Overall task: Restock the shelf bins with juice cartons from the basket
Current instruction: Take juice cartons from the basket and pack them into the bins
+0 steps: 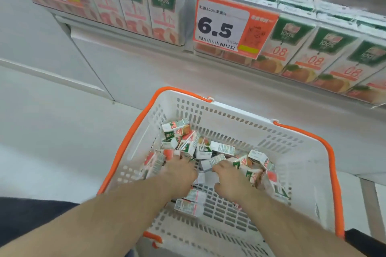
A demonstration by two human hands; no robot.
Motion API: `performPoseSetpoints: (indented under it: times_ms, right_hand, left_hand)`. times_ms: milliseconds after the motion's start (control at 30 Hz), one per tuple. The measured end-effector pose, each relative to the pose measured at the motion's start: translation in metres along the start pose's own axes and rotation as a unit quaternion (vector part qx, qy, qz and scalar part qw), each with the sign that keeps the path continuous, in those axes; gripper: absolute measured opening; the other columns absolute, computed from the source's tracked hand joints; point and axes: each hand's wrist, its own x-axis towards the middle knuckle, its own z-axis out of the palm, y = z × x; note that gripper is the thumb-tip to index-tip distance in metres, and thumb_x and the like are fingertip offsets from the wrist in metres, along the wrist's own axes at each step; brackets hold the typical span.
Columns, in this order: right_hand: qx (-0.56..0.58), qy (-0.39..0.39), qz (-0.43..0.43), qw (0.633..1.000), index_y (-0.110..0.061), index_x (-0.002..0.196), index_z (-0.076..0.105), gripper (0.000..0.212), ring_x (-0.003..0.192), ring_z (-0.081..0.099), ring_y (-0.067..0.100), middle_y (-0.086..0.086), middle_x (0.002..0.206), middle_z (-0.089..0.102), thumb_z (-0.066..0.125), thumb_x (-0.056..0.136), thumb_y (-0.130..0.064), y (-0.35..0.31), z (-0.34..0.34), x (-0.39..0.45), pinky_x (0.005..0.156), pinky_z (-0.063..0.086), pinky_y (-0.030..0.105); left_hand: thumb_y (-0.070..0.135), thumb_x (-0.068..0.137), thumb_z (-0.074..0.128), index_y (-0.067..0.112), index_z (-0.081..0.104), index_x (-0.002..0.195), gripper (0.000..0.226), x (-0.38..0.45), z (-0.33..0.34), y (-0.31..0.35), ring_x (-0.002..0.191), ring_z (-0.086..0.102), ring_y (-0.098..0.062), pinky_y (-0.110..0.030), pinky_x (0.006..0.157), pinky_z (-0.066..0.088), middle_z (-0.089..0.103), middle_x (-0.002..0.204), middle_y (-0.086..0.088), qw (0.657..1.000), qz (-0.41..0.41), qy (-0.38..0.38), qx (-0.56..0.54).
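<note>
Both hands' fingers [183,159] vanish among blurred cartons [205,150] in the basket [296,152].

Both the left hand [181,173] and right hand [230,179] reach among juice cartons [200,148] in the basket [302,169], grips unclear.

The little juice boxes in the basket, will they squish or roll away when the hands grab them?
The juice boxes probably keep their shape: their edges look sharp. With flat sides they likely slide or tumble rather than roll. They look small beside the left hand, so probably light.
</note>
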Motion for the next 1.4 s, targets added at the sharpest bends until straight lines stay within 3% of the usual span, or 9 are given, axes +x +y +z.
performPoseSetpoints:
  times_ms: [167,400,500,600,933,1100,1233,1333,1400]
  right_hand:
    - [-0.021,0.096,0.004,0.995,-0.018,0.135,0.044,0.057,0.124,0.044,0.027,0.001,0.143,0.038,0.054,0.080,-0.008,0.003,0.012,0.014,0.096,0.045,0.042]
    - [-0.130,0.189,0.017,0.973,-0.014,0.135,0.049,0.058,0.122,0.044,0.030,0.007,0.134,0.050,0.059,0.078,-0.006,0.005,0.021,0.038,0.101,0.027,0.044]
    - [-0.159,0.220,0.017,0.962,-0.012,0.099,0.069,0.047,0.098,0.058,0.032,0.010,0.102,0.061,0.076,0.053,-0.005,0.008,0.031,0.041,0.088,0.040,0.047]
    - [-0.158,0.275,-0.006,0.948,-0.011,0.082,0.067,0.048,0.078,0.059,0.034,0.011,0.083,0.060,0.077,0.036,0.001,0.018,0.049,0.040,0.077,0.040,0.045]
    - [-0.150,0.403,-0.153,0.890,-0.015,0.089,0.049,0.025,0.090,0.052,0.030,0.009,0.099,0.061,0.049,0.067,-0.004,0.057,0.075,0.007,0.077,0.037,0.041]
    - [-0.141,0.390,-0.134,0.900,-0.013,0.085,0.066,0.049,0.096,0.058,0.029,0.007,0.103,0.068,0.083,0.041,-0.003,0.063,0.034,-0.014,0.082,0.037,0.040]
    - [-0.120,0.425,-0.130,0.888,-0.011,0.090,0.071,0.054,0.101,0.053,0.026,0.009,0.106,0.069,0.087,0.040,0.001,0.054,-0.012,-0.042,0.090,0.037,0.037]
    - [-0.041,0.430,-0.104,0.896,-0.011,0.092,0.071,0.053,0.094,0.060,0.026,0.006,0.102,0.069,0.087,0.043,0.001,0.037,-0.045,-0.067,0.090,0.046,0.033]
    - [0.097,0.415,-0.044,0.903,-0.018,0.091,0.066,0.047,0.091,0.062,0.024,-0.001,0.098,0.067,0.086,0.053,0.001,0.019,-0.069,-0.087,0.083,0.048,0.029]
  left_hand:
    - [0.022,0.093,0.054,0.012,0.042,0.139,0.049,0.027,0.018,0.006,0.122,0.046,-0.031,-0.044,0.103,0.039,0.049,0.135,-0.014,0.999,-0.033,-0.010,-0.040]
    - [0.025,0.095,0.052,0.013,0.046,0.131,0.038,0.056,0.032,0.019,0.112,0.057,-0.026,-0.037,0.084,0.043,0.058,0.125,-0.008,0.988,-0.107,0.001,-0.115]
    - [0.032,0.095,0.054,0.013,0.045,0.132,0.043,0.057,0.037,0.024,0.113,0.057,-0.026,-0.037,0.088,0.041,0.057,0.127,-0.008,0.985,-0.117,0.010,-0.123]
    - [0.041,0.092,0.057,0.012,0.042,0.135,0.054,0.059,0.037,0.025,0.116,0.055,-0.028,-0.039,0.091,0.041,0.054,0.130,-0.009,0.985,-0.118,0.015,-0.129]
    - [0.021,0.086,0.068,0.016,0.053,0.117,0.035,0.063,0.025,0.016,0.106,0.061,-0.027,-0.037,0.079,0.049,0.060,0.116,-0.006,0.964,-0.113,-0.029,-0.239]
    - [0.008,0.072,0.076,0.027,0.059,0.103,0.040,0.034,0.001,-0.010,0.082,0.064,-0.011,-0.027,0.066,0.057,0.063,0.092,0.008,0.820,-0.154,0.047,-0.549]
    - [-0.017,0.074,0.060,0.011,0.064,0.101,0.039,0.002,-0.037,-0.032,0.075,0.063,-0.016,-0.028,0.054,0.054,0.066,0.094,-0.008,0.668,-0.158,0.092,-0.722]
    - [-0.010,0.065,0.044,-0.005,0.058,0.106,0.043,-0.022,-0.061,-0.045,0.085,0.060,-0.029,-0.033,0.070,0.048,0.061,0.102,-0.029,0.503,-0.136,0.105,-0.847]
    - [-0.002,0.058,0.042,-0.006,0.055,0.109,0.053,-0.040,-0.076,-0.050,0.087,0.060,-0.032,-0.037,0.073,0.048,0.059,0.102,-0.026,0.435,-0.115,0.106,-0.887]
